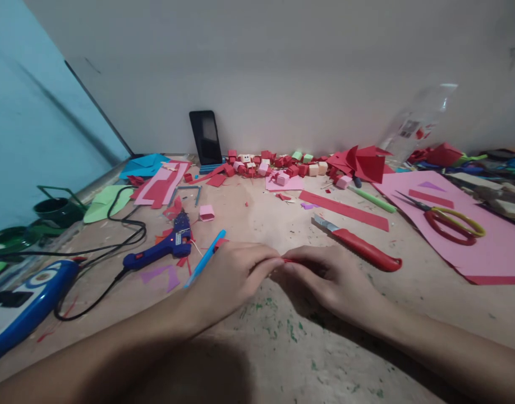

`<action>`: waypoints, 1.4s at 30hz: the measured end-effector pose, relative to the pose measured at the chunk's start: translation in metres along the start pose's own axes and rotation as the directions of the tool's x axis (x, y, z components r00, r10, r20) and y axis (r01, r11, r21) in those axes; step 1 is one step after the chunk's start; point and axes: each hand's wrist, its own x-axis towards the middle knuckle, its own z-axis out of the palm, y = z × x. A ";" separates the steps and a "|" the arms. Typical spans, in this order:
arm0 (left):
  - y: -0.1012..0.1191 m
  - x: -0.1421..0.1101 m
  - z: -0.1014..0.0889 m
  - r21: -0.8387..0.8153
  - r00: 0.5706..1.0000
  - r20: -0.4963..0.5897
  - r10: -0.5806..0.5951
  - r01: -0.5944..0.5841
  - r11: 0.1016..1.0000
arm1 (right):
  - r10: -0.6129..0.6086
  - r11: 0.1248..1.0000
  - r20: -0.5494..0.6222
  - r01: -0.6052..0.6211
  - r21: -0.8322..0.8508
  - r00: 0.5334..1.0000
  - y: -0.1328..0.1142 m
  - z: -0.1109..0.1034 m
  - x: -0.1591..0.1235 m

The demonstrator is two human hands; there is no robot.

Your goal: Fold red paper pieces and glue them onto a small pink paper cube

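Observation:
Over the middle of the table, my left hand (236,272) and my right hand (335,278) meet at the fingertips. Both pinch a small piece of red paper (290,260), mostly covered by the fingers. A blue stick-like tool (205,261) lies just beyond my left hand, with a bit of red by it. Past my right hand rests a red-handled utility knife (362,247), its blade pointing away to the left. Farther back lies a long red paper strip (345,210).
A blue glue gun (169,247) with a black cord lies left, near a small pink paper box (206,212). Several small paper cubes (263,167) line the wall beside a propped phone (206,137). Scissors (446,221) rest on pink paper (484,247); a clear bottle (421,123) leans behind.

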 end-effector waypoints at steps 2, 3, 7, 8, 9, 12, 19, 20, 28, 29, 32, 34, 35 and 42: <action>0.001 -0.002 0.001 0.034 0.998 0.019 0.059 -0.060 0.998 | -0.053 0.996 0.057 0.057 -0.070 0.997 0.000 -0.001 0.000; 0.001 -0.003 0.001 0.026 0.998 0.033 0.061 -0.061 0.998 | -0.082 0.992 0.073 0.089 -0.094 0.994 0.000 -0.001 0.000; 0.001 -0.003 -0.002 0.014 0.995 0.086 0.056 -0.057 0.998 | -0.138 0.983 0.107 0.149 -0.105 0.985 -0.001 -0.003 -0.001; 0.001 -0.002 -0.004 0.031 0.993 0.090 0.080 -0.083 0.996 | -0.124 0.986 0.126 0.136 -0.093 0.984 -0.002 -0.005 -0.001; 0.001 -0.001 -0.005 0.047 0.991 0.089 0.103 -0.107 0.993 | -0.104 0.990 0.148 0.116 -0.080 0.984 -0.004 -0.007 0.000; 0.003 0.001 -0.011 0.008 0.996 0.061 0.061 -0.062 0.998 | -0.038 0.998 0.198 0.048 -0.049 0.979 -0.009 -0.014 0.002; 0.002 0.008 -0.016 -0.264 0.970 0.098 -0.221 0.240 0.934 | 0.102 0.983 0.271 -0.138 0.117 0.957 -0.005 -0.030 0.009; 0.000 0.010 -0.019 -0.289 0.958 0.086 -0.272 0.285 0.914 | 0.129 0.975 0.269 -0.171 0.139 0.955 -0.002 -0.033 0.011; 0.008 0.021 -0.029 -0.442 0.893 -0.193 -0.407 0.291 0.849 | 0.310 0.839 -0.005 -0.272 0.471 0.951 0.009 -0.036 0.020; 0.012 0.019 -0.024 -0.436 0.927 -0.153 -0.344 0.249 0.865 | 0.291 0.798 0.037 -0.264 0.541 0.956 0.010 -0.030 0.018; 0.015 0.012 -0.010 -0.418 0.956 -0.131 -0.262 0.187 0.889 | 0.230 0.659 0.118 -0.244 0.711 0.966 0.015 -0.013 0.011; 0.012 0.009 -0.006 -0.438 0.958 -0.086 -0.274 0.210 0.874 | 0.185 0.585 0.138 -0.222 0.780 0.973 0.018 -0.006 0.007; 0.010 0.009 -0.006 -0.449 0.958 -0.064 -0.278 0.221 0.866 | 0.165 0.555 0.138 -0.208 0.806 0.977 0.020 -0.004 0.007; 0.006 0.009 -0.005 -0.407 0.965 -0.076 -0.252 0.201 0.891 | 0.295 0.585 0.046 -0.219 0.780 0.954 0.019 -0.001 0.011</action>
